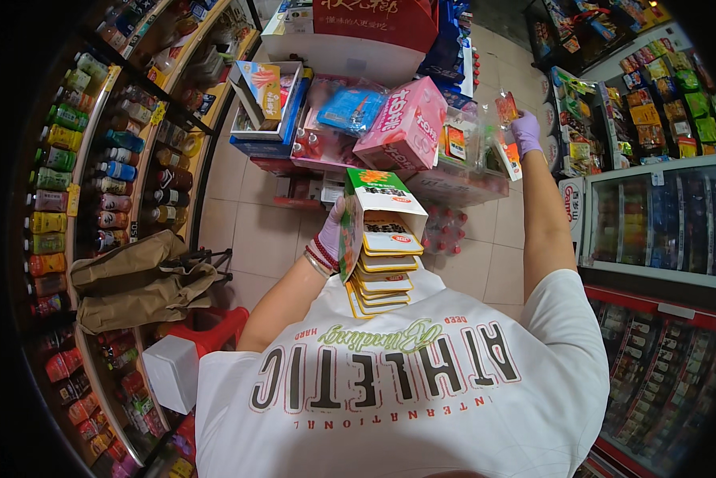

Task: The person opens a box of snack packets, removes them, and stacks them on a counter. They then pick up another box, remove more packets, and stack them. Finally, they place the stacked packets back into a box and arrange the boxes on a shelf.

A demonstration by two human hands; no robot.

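My left hand (332,234), in a purple glove, holds an open green and white carton (388,194) from its left side. Several flat packets with yellow edges (388,263) are fanned out of the carton's opening, down against my white shirt. Far off to the right, my right hand (526,131), also gloved, grips a small clear packet with a red and orange print (505,109). Just below that hand is a white and orange card-like pack (509,158); whether I hold it too, I cannot tell. A pink carton (403,125) lies tilted beyond the green one.
Beyond my hands stand stacked boxes, with a blue plastic-wrapped pack (351,109) and an opened white box (267,131). Drink shelves (89,197) line the left, near a brown bag (143,281) and a red stool (214,325). Glass-fronted coolers (662,221) stand right; wrapped bottles (444,230) are on the floor.
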